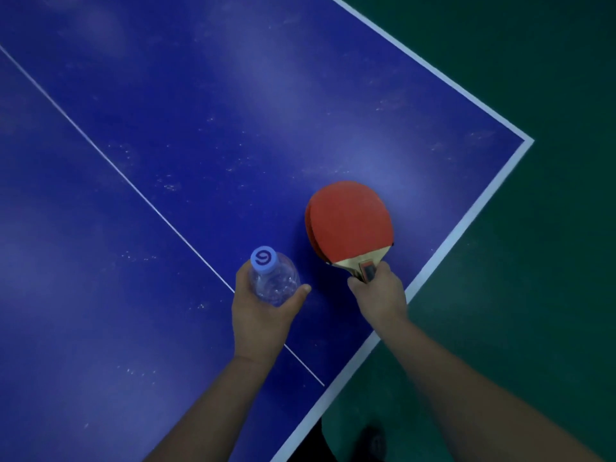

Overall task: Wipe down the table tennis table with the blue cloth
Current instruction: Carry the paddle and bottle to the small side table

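Table (166, 145) clearing looks like the step in hand: my left hand (260, 315) curls round the water bottle (271, 281), my right hand (380, 295) grips the handle of what look like stacked red paddles (348, 221). Blue cloth isn't in sight. Next, I judge, both go off the top before I fetch it. Close right runs the white end edge (443, 248); its corner (530, 141) lies beyond, with green floor (533, 261) past it. Farther left, bare smudged blue stretches away.

Indoor table tennis hall or sports room. Evidence: blue playing surface (200, 111) with white edge and centre lines, green sports floor (533, 261), red paddles (350, 221) stacked near the corner.
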The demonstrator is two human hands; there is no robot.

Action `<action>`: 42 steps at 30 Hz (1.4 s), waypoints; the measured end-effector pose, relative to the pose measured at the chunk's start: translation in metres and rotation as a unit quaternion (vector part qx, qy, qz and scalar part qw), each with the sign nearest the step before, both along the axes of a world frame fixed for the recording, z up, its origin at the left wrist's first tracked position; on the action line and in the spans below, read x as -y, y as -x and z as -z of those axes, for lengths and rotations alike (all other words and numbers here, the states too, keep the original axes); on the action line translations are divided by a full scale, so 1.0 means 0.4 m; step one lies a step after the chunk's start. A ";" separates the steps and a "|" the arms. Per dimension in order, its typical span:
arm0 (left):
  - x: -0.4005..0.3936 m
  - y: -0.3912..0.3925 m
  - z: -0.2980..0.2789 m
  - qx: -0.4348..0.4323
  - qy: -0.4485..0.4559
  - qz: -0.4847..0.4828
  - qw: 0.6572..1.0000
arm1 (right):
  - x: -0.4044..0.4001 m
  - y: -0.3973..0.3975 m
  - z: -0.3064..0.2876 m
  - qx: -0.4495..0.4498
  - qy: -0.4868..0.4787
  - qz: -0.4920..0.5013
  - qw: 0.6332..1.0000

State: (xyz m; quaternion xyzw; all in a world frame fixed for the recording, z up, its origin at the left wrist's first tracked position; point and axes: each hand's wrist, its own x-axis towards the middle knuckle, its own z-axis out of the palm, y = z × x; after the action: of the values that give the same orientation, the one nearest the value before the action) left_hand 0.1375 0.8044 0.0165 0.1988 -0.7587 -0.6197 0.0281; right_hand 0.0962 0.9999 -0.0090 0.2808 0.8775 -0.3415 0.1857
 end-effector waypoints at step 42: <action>-1.747 -1.619 -0.094 0.004 0.004 0.803 0.595 | -1.049 -2.305 -0.125 0.011 -0.031 0.784 0.620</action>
State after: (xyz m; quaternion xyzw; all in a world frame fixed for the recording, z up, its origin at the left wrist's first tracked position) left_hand 0.7852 1.5033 0.0541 -0.4886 -0.6140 -0.3878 -0.4836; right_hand 1.0184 1.4195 0.0409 0.8715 0.3326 -0.3271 -0.1511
